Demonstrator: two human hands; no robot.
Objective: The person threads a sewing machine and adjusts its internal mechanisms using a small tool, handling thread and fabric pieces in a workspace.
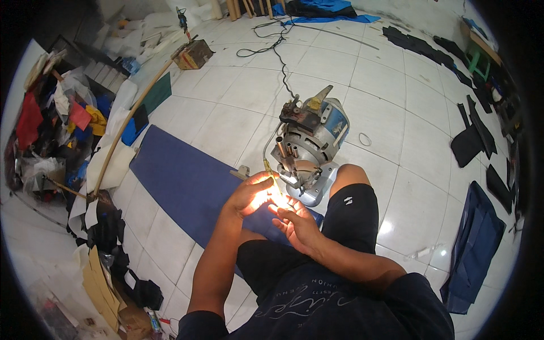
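Between my hands glows a small lamp on a cord, its end so bright that its shape is washed out. My left hand closes around it from the left, thumb and fingers pinching its yellowish neck. At the lamp's lower end, the fingers of my right hand are curled together; glare hides exactly what they grip. Just beyond, a cloth-cutting machine with a round motor housing and a pale metal base stands on the floor. The lamp's cord runs up alongside the machine.
A long dark blue panel lies under my arms. Cloth scraps heap at the left, beside a bent pole rising from a base. Black fabric pieces and folded dark blue cloth lie at the right. A black cable trails behind the machine.
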